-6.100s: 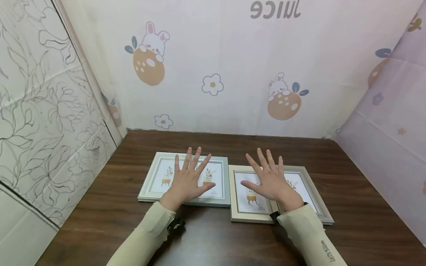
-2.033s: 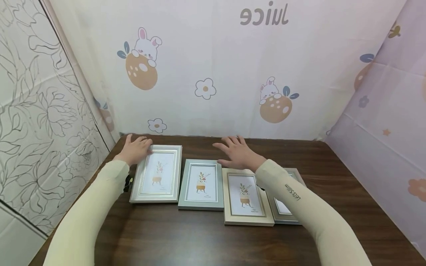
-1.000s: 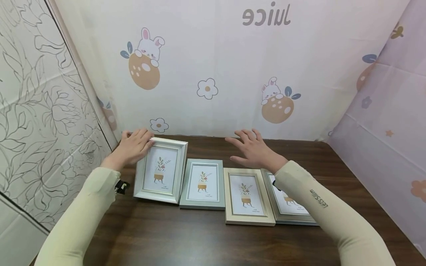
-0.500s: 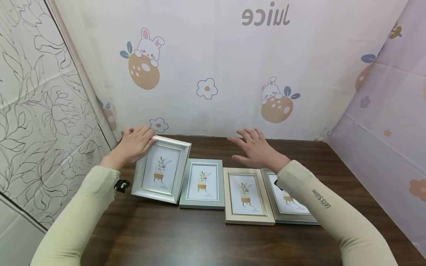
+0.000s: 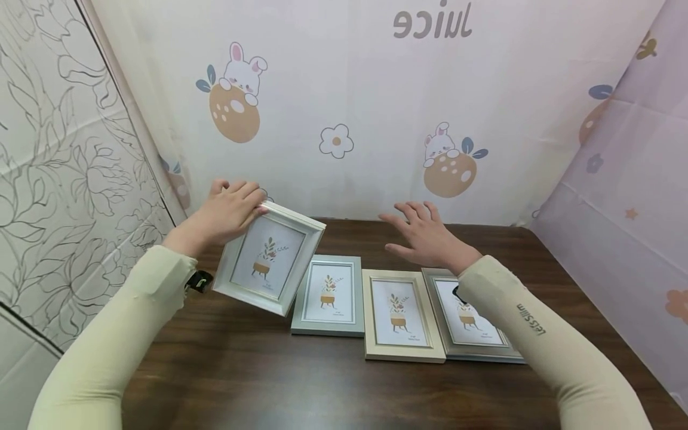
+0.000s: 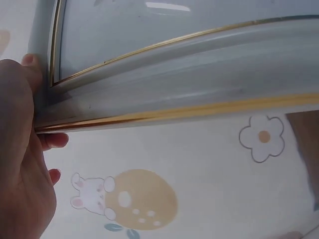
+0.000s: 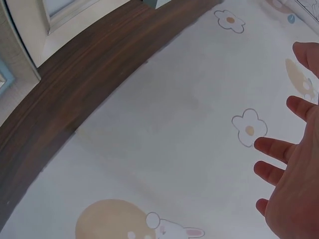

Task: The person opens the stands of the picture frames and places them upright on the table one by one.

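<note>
My left hand [image 5: 223, 215] grips the upper left corner of a white picture frame [image 5: 270, 258], which is lifted off the table and tilted. In the left wrist view, the frame's gold-edged border [image 6: 174, 89] passes between the thumb and the fingers. Right of it a grey-blue picture frame [image 5: 329, 297] lies flat, partly overlapped by the raised one. Beside that lie a beige picture frame [image 5: 400, 315] and a silver-grey picture frame [image 5: 473, 322], the latter partly covered by the right forearm. My right hand [image 5: 430, 240] hovers behind the beige frame, fingers spread, holding nothing.
The dark wooden table [image 5: 301, 388] extends in front of the frames. A printed curtain [image 5: 344, 77] hangs along its far edge, and another curtain [image 5: 634, 179] closes the right side. A flower-patterned panel [image 5: 80, 161] stands at the left.
My left hand has moved onto the white frame, then raised and tilted it, shifting it slightly right. The right hand has drifted right, still holding nothing. The other frames lie where they were.
</note>
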A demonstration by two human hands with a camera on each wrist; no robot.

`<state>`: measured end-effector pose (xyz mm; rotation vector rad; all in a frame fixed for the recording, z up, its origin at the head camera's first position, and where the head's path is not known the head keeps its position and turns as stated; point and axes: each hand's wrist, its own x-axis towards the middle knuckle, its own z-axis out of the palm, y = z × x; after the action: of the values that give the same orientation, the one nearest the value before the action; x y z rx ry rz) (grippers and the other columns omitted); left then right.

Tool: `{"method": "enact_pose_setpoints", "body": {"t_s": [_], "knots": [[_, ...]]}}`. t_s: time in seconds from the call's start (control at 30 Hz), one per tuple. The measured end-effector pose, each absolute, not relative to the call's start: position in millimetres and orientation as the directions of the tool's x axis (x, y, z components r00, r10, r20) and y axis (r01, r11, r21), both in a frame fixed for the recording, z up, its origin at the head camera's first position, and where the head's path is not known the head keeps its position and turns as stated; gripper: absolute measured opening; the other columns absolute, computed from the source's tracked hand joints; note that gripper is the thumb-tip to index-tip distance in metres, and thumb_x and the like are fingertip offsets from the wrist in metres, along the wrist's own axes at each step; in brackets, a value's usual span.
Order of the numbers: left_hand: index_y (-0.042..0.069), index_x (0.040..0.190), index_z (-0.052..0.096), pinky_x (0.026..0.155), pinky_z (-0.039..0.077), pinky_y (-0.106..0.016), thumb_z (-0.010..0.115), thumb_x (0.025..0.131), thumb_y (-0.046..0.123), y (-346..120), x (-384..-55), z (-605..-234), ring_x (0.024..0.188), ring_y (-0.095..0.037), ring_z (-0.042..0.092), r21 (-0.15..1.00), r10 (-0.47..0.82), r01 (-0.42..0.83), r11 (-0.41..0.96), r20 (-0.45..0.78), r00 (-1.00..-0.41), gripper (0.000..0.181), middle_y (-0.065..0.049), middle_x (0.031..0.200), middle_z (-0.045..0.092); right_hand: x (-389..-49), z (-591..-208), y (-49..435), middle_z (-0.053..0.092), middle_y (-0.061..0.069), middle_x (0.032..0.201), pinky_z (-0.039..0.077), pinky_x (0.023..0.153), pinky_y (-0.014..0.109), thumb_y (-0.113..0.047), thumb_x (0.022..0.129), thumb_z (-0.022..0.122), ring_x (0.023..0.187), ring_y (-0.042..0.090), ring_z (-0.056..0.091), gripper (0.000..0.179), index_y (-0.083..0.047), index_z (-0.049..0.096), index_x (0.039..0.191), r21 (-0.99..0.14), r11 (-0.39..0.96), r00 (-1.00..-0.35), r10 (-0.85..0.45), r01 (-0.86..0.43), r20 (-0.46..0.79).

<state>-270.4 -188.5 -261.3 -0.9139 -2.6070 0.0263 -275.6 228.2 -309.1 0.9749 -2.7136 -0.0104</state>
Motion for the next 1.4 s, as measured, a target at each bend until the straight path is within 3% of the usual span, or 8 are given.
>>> {"method": "enact_pose_setpoints", "body": {"t_s": [0.43,0.83,1.0,1.23,1.4], "knots": [[0.011,0.110,0.055,0.090,0.023,-0.057,0.052,0.104,0.024,-175.7,-270.1,-243.3,0.098,-0.028,0.043,-0.180,0.675,0.656,0.733,0.320,-0.665,0.015,-0.003,0.098,0.047,-277.4,-309.0,237.7,0.034,0.022,0.150,0.011,0.107,0.065,-0.047,0.097,0.058,0.138,0.041,0.025,0.064,-0.020,0.037,0.151,0.099,0.797,-0.767,-0.600,-0.595,0.226],[0.012,0.099,0.058,0.087,0.018,-0.057,0.065,0.097,0.023,-169.7,-275.7,-227.1,0.090,-0.024,0.045,-0.183,0.698,0.678,0.712,0.295,-0.653,0.013,-0.001,0.088,0.047,-276.9,-307.6,241.1,0.033,0.023,0.152,0.008,0.109,0.066,-0.045,0.095,0.061,0.139,0.042,0.025,0.065,-0.019,0.039,0.151,0.069,0.828,-0.803,-0.558,-0.557,0.211],[0.014,0.094,0.060,0.089,0.017,-0.060,0.074,0.090,0.020,-170.0,-276.9,-222.0,0.088,-0.024,0.046,-0.189,0.702,0.680,0.708,0.290,-0.650,0.016,0.001,0.088,0.053,-278.2,-309.9,244.9,0.033,0.023,0.151,0.008,0.109,0.066,-0.045,0.096,0.061,0.138,0.043,0.026,0.065,-0.019,0.039,0.150,0.070,0.833,-0.806,-0.550,-0.549,0.219],[0.014,0.090,0.067,0.092,0.017,-0.063,0.088,0.072,0.013,-172.1,-275.3,-218.4,0.088,-0.023,0.052,-0.198,0.705,0.682,0.704,0.317,-0.635,0.028,0.003,0.087,0.058,-279.4,-311.9,249.5,0.033,0.024,0.151,0.008,0.109,0.067,-0.044,0.097,0.059,0.138,0.044,0.025,0.064,-0.018,0.038,0.151,0.065,0.841,-0.816,-0.538,-0.538,0.209],[0.013,0.089,0.065,0.091,0.019,-0.062,0.090,0.069,0.014,-175.0,-275.5,-216.8,0.088,-0.024,0.054,-0.211,0.698,0.671,0.711,0.320,-0.640,0.032,0.001,0.088,0.059,-279.5,-313.2,250.6,0.032,0.024,0.151,0.008,0.109,0.067,-0.044,0.097,0.059,0.137,0.044,0.025,0.064,-0.018,0.038,0.151,0.065,0.843,-0.819,-0.535,-0.534,0.207]]}}
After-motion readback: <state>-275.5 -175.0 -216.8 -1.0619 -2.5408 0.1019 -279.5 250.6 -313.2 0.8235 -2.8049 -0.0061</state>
